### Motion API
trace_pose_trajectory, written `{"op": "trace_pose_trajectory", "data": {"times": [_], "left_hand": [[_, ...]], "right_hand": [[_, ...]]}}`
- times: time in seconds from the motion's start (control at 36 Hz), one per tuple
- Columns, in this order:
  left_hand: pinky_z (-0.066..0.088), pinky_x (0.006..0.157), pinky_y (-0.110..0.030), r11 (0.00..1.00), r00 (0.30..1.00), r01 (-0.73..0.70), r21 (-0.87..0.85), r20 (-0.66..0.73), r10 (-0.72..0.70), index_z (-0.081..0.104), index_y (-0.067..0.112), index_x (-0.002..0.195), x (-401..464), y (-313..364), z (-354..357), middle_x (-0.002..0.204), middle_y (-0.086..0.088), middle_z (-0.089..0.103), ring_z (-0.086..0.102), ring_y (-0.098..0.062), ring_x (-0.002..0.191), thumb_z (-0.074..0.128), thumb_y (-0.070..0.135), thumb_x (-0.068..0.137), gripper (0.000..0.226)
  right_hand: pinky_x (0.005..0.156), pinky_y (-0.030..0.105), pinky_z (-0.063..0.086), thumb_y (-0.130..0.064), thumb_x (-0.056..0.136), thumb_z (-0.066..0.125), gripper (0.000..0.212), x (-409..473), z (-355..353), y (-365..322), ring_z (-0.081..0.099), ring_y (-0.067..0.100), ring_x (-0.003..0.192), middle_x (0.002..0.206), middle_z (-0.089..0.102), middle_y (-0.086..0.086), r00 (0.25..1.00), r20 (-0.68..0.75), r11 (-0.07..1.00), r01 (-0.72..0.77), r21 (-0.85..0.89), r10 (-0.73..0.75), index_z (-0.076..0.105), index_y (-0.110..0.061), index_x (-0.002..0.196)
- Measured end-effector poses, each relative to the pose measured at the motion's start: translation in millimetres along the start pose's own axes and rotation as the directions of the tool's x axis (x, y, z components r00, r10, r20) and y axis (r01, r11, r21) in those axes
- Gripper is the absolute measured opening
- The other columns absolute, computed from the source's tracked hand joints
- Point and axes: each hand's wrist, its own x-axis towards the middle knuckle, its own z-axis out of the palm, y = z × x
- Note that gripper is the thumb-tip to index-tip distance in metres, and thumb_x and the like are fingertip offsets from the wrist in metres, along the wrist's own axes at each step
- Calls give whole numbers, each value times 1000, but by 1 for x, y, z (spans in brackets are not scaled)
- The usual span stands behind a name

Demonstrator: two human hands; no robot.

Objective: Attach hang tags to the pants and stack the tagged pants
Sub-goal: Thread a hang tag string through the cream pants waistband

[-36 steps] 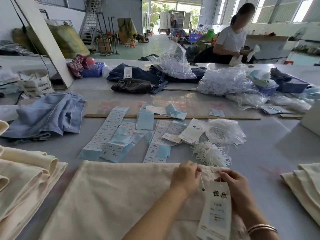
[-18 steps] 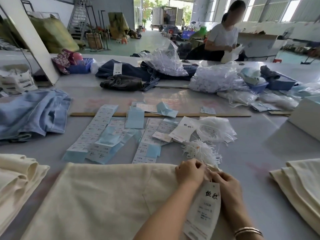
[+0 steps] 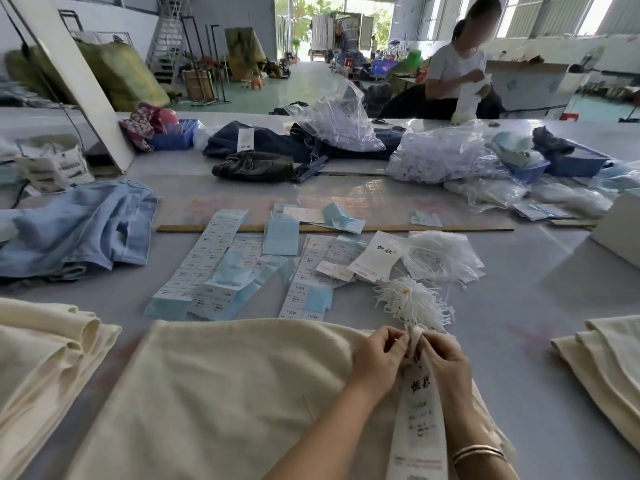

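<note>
**Head view: both hands pinch at the waistband where the tag hangs**

The left hand [image 3: 379,355] and right hand [image 3: 446,358] meet fingertip to fingertip at the far edge of the cream cotton pants [image 3: 225,393], which lie flat on the grey counter [image 3: 519,306] right in front of the person. Each hand's fingers are curled in, pinching a small raised fold of the cream fabric between them; whether a string is in the pinch cannot be told. The long white paper hang tag [image 3: 419,420] with black characters hangs down from that spot between the 2 wrists, over the pants. A metal bangle [image 3: 478,453] circles the right wrist.

Just beyond the fingers sits a loose bundle of white tag strings [image 3: 412,301]. Farther out lie strips of white and pale blue size stickers [image 3: 204,258], a loose white hang tag [image 3: 379,258] and a clear bag of strings [image 3: 440,256]. A stack of folded cream pants [image 3: 45,351] rests at the left, another cream stack [image 3: 609,362] at the right. Folded light blue jeans [image 3: 76,226] lie at far left. Across the counter, a person in a white shirt [image 3: 453,67] stands handling something white.
</note>
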Motion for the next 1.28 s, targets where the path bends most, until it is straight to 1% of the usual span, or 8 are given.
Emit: {"op": "trace_pose_trajectory", "data": {"times": [0.22, 0.42, 0.53, 0.61, 0.72, 0.86, 1.08, 1.28], "left_hand": [[55, 84, -29, 980, 997, 72, -187, 31, -68, 65, 19, 103, 0, 2, 0, 93, -1, 69, 65, -13, 87, 57, 16, 96, 11], [53, 78, -20, 986, 997, 79, -147, -11, -81, 63, 24, 87, 1, 1, -1, 86, 5, 68, 63, -8, 81, 62, 16, 92, 9], [48, 70, -13, 997, 991, 53, -59, -123, -60, 59, 25, 79, 1, 1, -4, 80, 8, 66, 60, -5, 75, 64, 22, 92, 14], [47, 66, -9, 984, 969, 32, -174, -237, -74, 60, 21, 80, -1, 5, -6, 76, 9, 69, 61, 3, 68, 62, 19, 93, 13], [51, 72, -16, 944, 973, -16, -330, -223, -62, 60, 15, 83, -1, 18, -8, 83, 5, 74, 64, 0, 73, 59, 13, 95, 11], [48, 62, -12, 931, 985, -78, -357, -173, 16, 62, 12, 86, -6, 37, -13, 67, 5, 70, 63, 0, 63, 63, 16, 92, 8], [49, 65, -14, 893, 994, -107, -437, -53, 94, 68, 17, 95, -15, 62, -29, 71, 5, 69, 64, -2, 68, 61, 10, 92, 10], [51, 64, -18, 876, 995, -93, -473, -6, 102, 60, 13, 101, -21, 72, -43, 70, 2, 69, 64, -8, 65, 58, 10, 94, 8]], "right_hand": [[76, 50, 50, -7, 89, 63, 11, 2, 0, 4, 63, 36, 85, 88, 68, 14, 997, 74, 1000, 16, -10, -15, 73, -10, 86], [67, 44, 46, -2, 90, 58, 13, 1, -1, -1, 58, 32, 74, 83, 64, 20, 992, 125, 999, 17, -29, -13, 69, -4, 83], [60, 38, 46, -3, 91, 54, 13, -1, -9, -4, 57, 26, 66, 79, 63, 13, 982, 153, 991, -124, 49, 115, 65, -9, 88], [57, 33, 49, 8, 87, 51, 22, -2, -22, -11, 59, 24, 65, 86, 64, 20, 983, 148, 993, -116, 39, 109, 62, -10, 92], [55, 15, 49, 2, 88, 59, 26, 4, -40, -25, 61, 10, 65, 89, 65, 5, 995, 101, 1000, 3, 26, -6, 60, -22, 96], [54, 16, 53, 8, 86, 57, 21, 8, -45, -44, 67, 6, 62, 75, 73, 0, 983, 172, 941, -115, 320, 62, 64, -11, 91], [76, 27, 58, 15, 72, 44, 43, 2, -33, -65, 70, 18, 95, 102, 73, 11, 913, 406, 729, -297, 616, 29, 78, -10, 83], [89, 29, 54, 6, 70, 65, 28, 0, -19, -71, 68, 22, 93, 100, 72, 14, 957, 290, 909, -128, 397, 8, 78, -13, 85]]}}
